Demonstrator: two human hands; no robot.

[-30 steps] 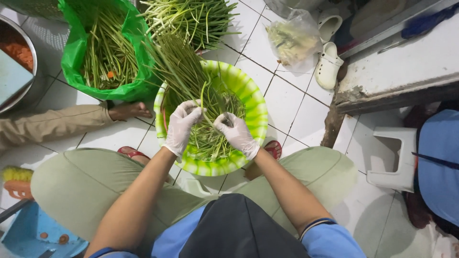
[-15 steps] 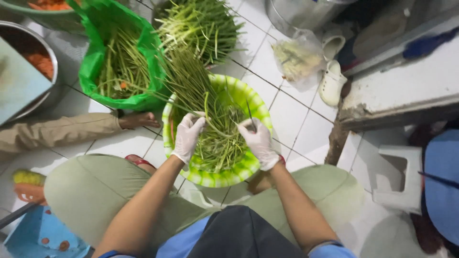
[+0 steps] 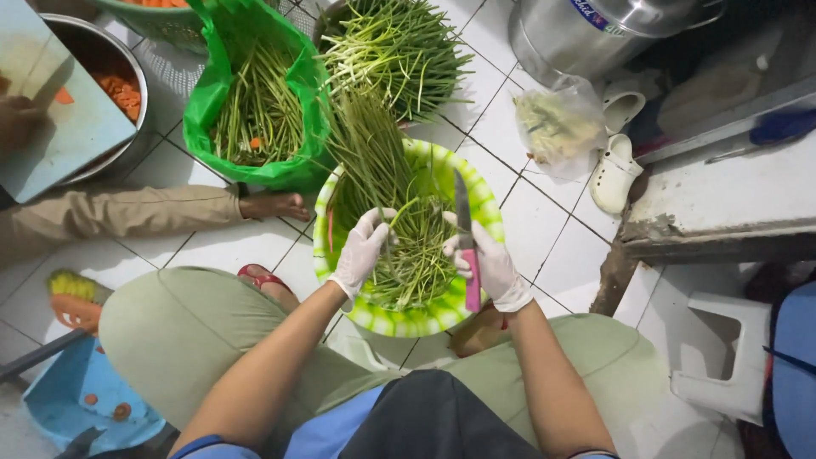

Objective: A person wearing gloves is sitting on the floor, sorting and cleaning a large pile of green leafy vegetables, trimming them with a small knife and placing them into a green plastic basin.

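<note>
Green-and-white striped basin [image 3: 489,219] sat on the tile floor right between my knees, so I'll place everything off that. Inside it lay a heap of thin green stalks [image 3: 408,246], some of them spilling over the far rim. My left hand [image 3: 361,252], in a white glove, was over the basin's near-left side with its fingers curled shut around a bunch of those stalks. My right hand [image 3: 489,263], gloved too, was at the near-right side, fist closed on the pink handle of a knife [image 3: 466,242], blade pointing away from me across the stalks. Beyond the basin, far left, a green plastic bag [image 3: 255,102] held more stalks, and another pile [image 3: 395,55] sat straight past the far rim. Someone else's bare foot [image 3: 272,204] rested just left of the basin.
</note>
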